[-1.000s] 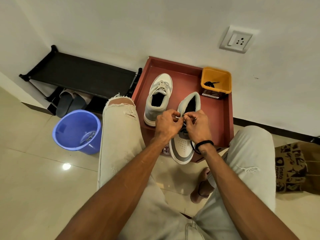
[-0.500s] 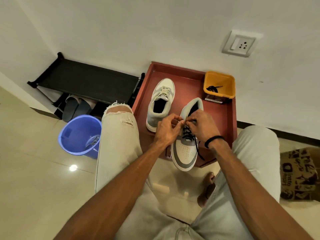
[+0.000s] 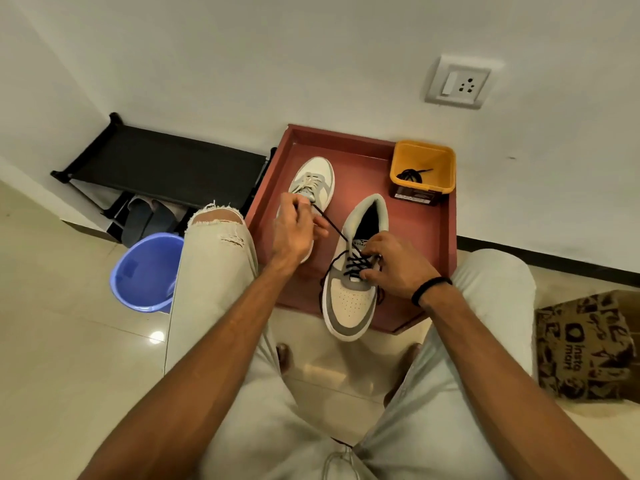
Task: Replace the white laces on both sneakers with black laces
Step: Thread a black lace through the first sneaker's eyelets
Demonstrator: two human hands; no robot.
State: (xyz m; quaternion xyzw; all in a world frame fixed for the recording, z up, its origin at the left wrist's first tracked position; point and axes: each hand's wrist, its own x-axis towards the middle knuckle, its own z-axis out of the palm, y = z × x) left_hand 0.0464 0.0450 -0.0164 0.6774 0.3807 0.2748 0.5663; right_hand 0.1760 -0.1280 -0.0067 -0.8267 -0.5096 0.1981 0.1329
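Note:
Two grey-and-white sneakers lie on a red tray (image 3: 349, 140). The near sneaker (image 3: 349, 299) carries a black lace (image 3: 356, 263) criss-crossed through its lower eyelets. My left hand (image 3: 298, 230) pinches one end of that lace and holds it taut up and to the left. My right hand (image 3: 394, 261) rests on the near sneaker's right side, fingers pressing on the laced part. The far sneaker (image 3: 320, 174) still has white laces (image 3: 306, 183), partly hidden behind my left hand. Another black lace (image 3: 412, 174) lies in a yellow tub (image 3: 420, 161) at the tray's back right.
A blue bucket (image 3: 145, 271) stands on the floor at my left knee. Behind it, a black shoe rack (image 3: 166, 168) with slippers beneath runs along the wall. A printed paper bag (image 3: 588, 344) sits at the right. My knees flank the tray.
My left hand has pulled away from the near sneaker toward the upper left, drawing the black lace end out taut. My right hand has shifted down onto the laced eyelets.

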